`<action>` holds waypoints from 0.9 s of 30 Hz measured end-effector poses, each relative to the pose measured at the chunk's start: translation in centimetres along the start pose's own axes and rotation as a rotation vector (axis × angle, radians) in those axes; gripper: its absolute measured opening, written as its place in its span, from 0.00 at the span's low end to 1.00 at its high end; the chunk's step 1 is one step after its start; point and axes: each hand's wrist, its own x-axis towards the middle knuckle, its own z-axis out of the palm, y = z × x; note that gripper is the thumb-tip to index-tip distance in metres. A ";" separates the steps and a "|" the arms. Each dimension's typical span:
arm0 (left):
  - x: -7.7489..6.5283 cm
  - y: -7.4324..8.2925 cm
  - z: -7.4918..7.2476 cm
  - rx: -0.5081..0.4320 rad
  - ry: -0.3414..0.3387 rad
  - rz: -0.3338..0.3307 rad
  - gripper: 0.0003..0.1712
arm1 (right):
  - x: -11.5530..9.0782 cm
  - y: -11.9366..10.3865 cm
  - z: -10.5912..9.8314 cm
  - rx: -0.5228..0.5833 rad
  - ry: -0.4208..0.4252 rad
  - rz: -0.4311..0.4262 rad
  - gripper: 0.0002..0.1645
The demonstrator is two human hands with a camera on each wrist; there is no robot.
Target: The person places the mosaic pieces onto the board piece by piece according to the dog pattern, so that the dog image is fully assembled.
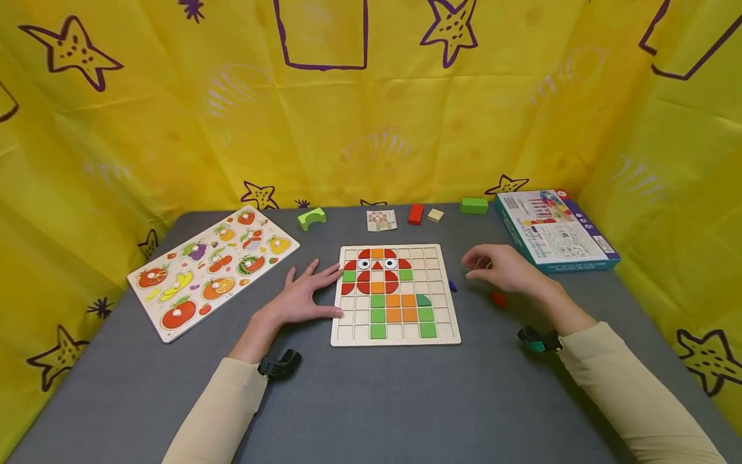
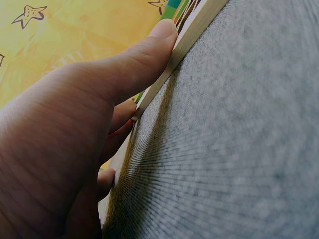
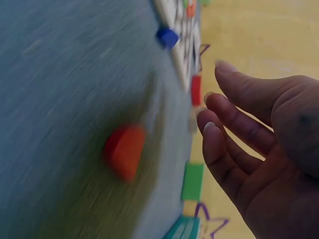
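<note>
A wooden grid board (image 1: 431,267) lies mid-table, bearing red, green and orange tiles and two eye tiles (image 1: 391,263) in an animal-like figure. At the board's left edge, my left hand (image 1: 298,299) rests with fingers spread; in the left wrist view its thumb (image 2: 162,37) touches the board's side. My right hand (image 1: 503,267) hovers right of the board, fingers loosely bent, nothing between them. A small blue piece (image 3: 167,38) sits beside the board's right edge. Below the right hand, a red piece with a curved side (image 3: 124,151) lies on the table.
At the left lies a fruit picture board (image 1: 232,254). Along the back are a green arch block (image 1: 313,218), a small pattern card (image 1: 381,220), a red block (image 1: 415,214), a beige block (image 1: 435,215) and a green block (image 1: 473,205). A flat box (image 1: 556,229) lies back right.
</note>
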 end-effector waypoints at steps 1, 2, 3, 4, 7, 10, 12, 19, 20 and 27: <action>0.0 0.0 -0.1 0.000 0.001 0.001 0.55 | -0.5 0.3 -0.2 -0.004 -0.003 0.009 0.14; 0.0 0.0 -0.1 -0.001 0.001 0.001 0.55 | -1.0 0.6 -0.3 -0.007 -0.008 0.021 0.14; 0.0 0.0 -0.1 -0.001 0.002 0.003 0.55 | -1.5 0.9 -0.4 -0.009 -0.014 0.029 0.14; 0.0 0.0 -0.1 -0.001 0.002 0.003 0.55 | -2.0 1.1 -0.5 -0.009 -0.021 0.036 0.14; 0.0 -0.1 -0.1 -0.003 0.002 0.007 0.55 | -3.2 1.8 -0.6 -0.028 -0.045 0.042 0.13; 0.0 -0.1 -0.1 -0.008 0.000 0.008 0.55 | -4.0 2.3 -0.5 -0.058 -0.078 0.040 0.11; 0.0 -0.1 -0.1 -0.004 0.003 0.009 0.55 | -4.3 2.4 -0.4 -0.073 -0.094 0.037 0.10; 0.0 -0.1 -0.1 -0.005 0.002 0.005 0.55 | -4.2 1.8 0.2 -0.094 -0.098 0.020 0.06; 0.0 -0.1 -0.1 -0.004 0.002 0.004 0.55 | -4.1 1.6 0.2 -0.093 -0.098 0.016 0.06; 0.0 0.0 0.0 0.002 -0.001 0.001 0.55 | -2.3 0.0 0.8 -0.019 -0.076 -0.010 0.05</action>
